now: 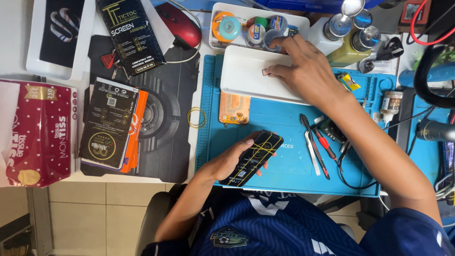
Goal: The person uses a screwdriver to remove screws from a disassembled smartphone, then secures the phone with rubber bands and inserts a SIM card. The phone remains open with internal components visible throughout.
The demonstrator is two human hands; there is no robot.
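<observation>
A phone repair workshop: a blue work mat (284, 161) covers the desk (14, 28), with tweezers (310, 147) and screwdriver (322, 151) lying on it and tape rolls (256, 31) in a tray behind it.

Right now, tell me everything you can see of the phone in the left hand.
The phone is a dark slab lying tilted, its top end toward the upper right. Yellow rubber bands cross its face lengthwise and crosswise. The left hand grips it from the left, thumb along its upper edge, fingertips showing past its right edge. It sits low over the blue work mat; I cannot tell whether it touches it.
</observation>
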